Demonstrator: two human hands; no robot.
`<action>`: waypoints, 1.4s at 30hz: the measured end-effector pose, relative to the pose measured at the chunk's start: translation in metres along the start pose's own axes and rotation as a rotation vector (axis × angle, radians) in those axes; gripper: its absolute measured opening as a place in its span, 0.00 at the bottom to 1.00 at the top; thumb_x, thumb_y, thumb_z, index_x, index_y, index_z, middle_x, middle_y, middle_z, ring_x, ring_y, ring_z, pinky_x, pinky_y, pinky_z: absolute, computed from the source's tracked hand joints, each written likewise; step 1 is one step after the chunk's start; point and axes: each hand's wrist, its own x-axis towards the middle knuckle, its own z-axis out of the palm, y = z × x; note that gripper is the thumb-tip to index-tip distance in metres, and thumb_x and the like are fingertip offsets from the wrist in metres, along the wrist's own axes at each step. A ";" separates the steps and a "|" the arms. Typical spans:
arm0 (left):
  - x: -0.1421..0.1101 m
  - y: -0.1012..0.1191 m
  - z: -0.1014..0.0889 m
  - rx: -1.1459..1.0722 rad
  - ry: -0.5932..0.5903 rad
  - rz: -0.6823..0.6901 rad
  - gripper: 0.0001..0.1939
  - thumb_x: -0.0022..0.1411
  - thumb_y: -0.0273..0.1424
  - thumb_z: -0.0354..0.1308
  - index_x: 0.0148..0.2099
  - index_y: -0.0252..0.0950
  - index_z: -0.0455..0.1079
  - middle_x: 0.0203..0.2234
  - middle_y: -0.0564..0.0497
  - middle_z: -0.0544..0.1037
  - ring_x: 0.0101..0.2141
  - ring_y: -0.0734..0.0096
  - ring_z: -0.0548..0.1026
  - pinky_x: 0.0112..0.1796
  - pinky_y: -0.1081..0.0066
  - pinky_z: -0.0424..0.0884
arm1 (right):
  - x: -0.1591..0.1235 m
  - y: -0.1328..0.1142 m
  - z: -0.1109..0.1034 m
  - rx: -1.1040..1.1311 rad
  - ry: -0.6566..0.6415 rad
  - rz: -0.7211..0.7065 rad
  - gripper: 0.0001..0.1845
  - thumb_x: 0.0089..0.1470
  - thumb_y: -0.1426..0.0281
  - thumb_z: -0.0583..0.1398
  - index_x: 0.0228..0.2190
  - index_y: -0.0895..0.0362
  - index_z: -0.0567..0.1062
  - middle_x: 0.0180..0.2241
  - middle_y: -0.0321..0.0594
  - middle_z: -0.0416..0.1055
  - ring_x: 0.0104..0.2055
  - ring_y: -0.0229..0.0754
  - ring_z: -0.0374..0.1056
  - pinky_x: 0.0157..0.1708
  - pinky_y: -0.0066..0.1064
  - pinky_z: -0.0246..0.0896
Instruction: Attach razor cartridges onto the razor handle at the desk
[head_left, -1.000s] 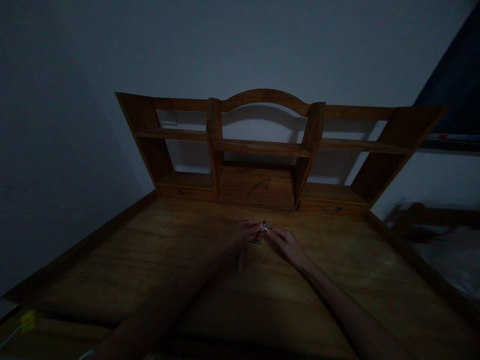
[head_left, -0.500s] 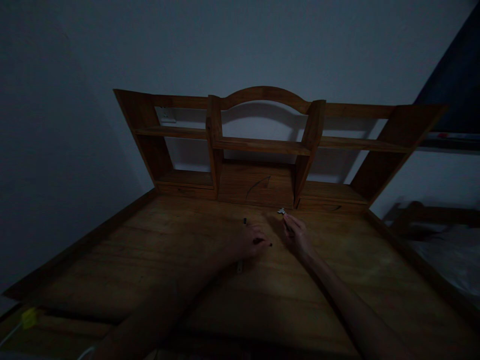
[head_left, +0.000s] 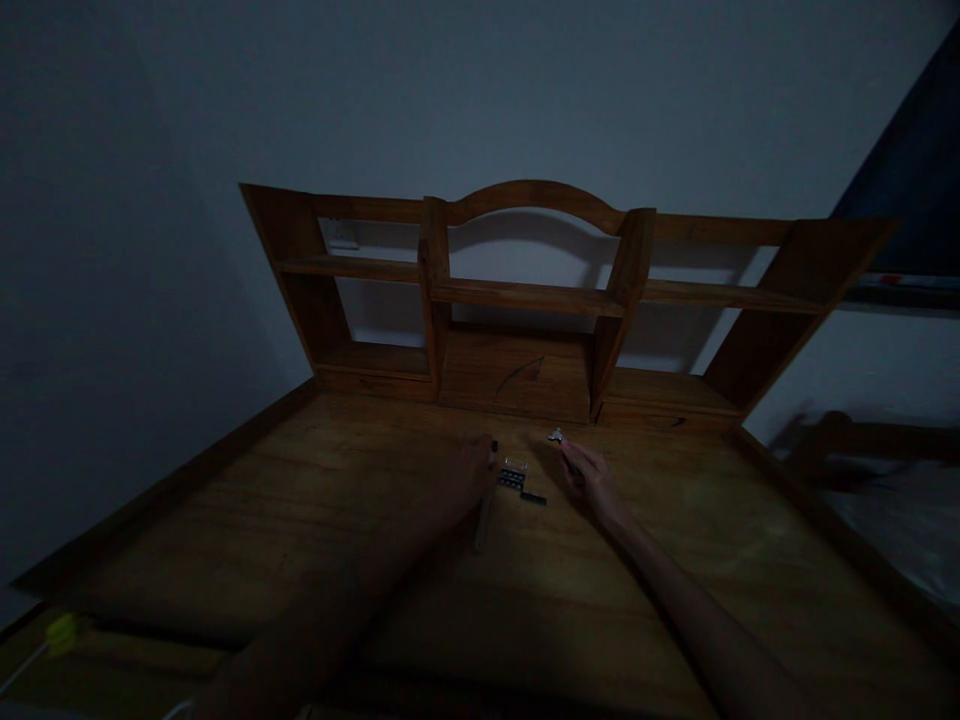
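Note:
My right hand [head_left: 589,477] is closed round a small hand tool with a silver, forked-looking metal head [head_left: 555,435], which points up and left over the desk. Its exact kind is too dim to tell. On the left, my left hand [head_left: 471,472] has its fingers curled at the upper part of a long thin strip [head_left: 484,522], beside a small dark end piece [head_left: 494,446]; what the fingers grip is hidden. Between the hands lies a small dark holder [head_left: 512,478] with several silver bits and a clear part at its top. A short dark bar [head_left: 533,498] touches or nearly touches its lower right corner.
The wooden desk [head_left: 637,590] has raised side edges. Along its back stands a wooden shelf unit [head_left: 525,293] with small drawers, against a pale wall [head_left: 480,90]. A yellow object [head_left: 61,633] with a white cord is at the lower left. The room is dim.
My left hand has moved left and slightly up, off the bit holder and dark bar, which now show. My right hand keeps the tool and has shifted slightly left and down.

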 end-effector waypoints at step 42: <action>-0.016 0.049 -0.006 -0.387 0.079 0.572 0.24 0.69 0.30 0.39 0.66 0.45 0.49 0.34 0.51 0.63 0.35 0.71 0.64 0.37 0.71 0.65 | 0.000 0.003 0.002 0.968 -0.721 0.501 0.28 0.60 0.57 0.44 0.12 0.54 0.51 0.07 0.28 0.43 0.08 0.32 0.37 0.09 0.25 0.38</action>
